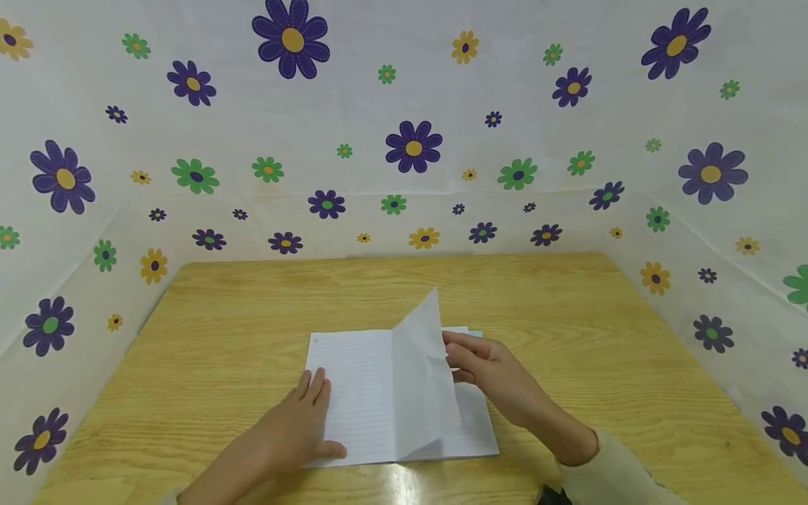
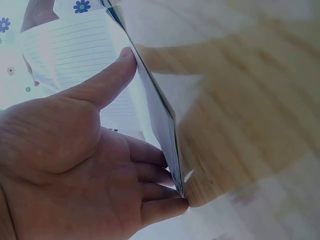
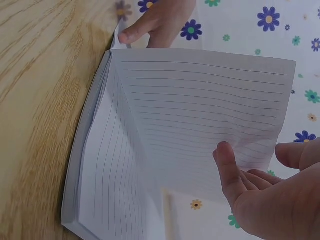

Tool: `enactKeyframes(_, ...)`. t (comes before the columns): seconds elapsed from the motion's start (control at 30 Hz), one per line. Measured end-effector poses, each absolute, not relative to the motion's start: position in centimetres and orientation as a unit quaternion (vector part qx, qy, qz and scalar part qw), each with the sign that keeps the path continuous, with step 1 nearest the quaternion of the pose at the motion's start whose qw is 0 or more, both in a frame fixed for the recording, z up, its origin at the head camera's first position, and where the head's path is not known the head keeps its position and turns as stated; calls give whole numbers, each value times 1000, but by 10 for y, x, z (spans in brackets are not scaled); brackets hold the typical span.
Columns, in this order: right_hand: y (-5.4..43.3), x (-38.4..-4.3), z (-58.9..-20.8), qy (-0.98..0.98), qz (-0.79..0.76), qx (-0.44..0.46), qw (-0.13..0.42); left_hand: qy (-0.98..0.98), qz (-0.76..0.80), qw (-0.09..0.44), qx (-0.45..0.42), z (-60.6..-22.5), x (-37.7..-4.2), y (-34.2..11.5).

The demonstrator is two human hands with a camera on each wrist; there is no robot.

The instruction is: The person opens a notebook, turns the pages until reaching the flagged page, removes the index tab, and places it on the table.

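Wooden desk (image 1: pixel 240 301) holds an open notebook (image 1: pixel 358 400), left hand (image 1: pixel 295 424) spread at its left edge, right hand (image 1: pixel 495 375) pinching a raised page (image 1: pixel 418 382) that could tear if tugged

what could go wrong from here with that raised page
The thin white lined page is already wrinkled near the fingers of the bare right hand, so pushing harder might crease it for good.

It stands nearly upright with that hand at its free edge, so it could flop back if contact is lost.

If the bare left hand lifts, the open white paper notebook might slide on the yellowish wood-grain table.
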State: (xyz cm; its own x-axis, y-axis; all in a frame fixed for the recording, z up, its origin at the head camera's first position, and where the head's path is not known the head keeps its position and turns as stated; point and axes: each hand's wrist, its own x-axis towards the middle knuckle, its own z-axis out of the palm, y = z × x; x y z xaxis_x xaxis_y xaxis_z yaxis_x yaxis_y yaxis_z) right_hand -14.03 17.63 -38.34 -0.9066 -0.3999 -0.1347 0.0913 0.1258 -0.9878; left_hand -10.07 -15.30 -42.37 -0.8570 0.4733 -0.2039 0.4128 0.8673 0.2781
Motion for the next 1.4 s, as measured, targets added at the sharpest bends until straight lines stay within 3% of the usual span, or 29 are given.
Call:
enactKeyframes(0.4,168,-141,-384,732,-649,-117,173,958,136,134,216,-426,-105,-165)
enactKeyframes(0.77,156,-142,-388,746,-630,-155,152,962,162,61,210,-405,-101,-175)
enactKeyframes(1.0,148,-140,-389,743,-630,-174,146,966,156,-15,207,-385,-99,-175)
enactKeyframes(1.4,132,-140,-389,745,-612,-214,154,953,217,-79,196,-357,-91,-176)
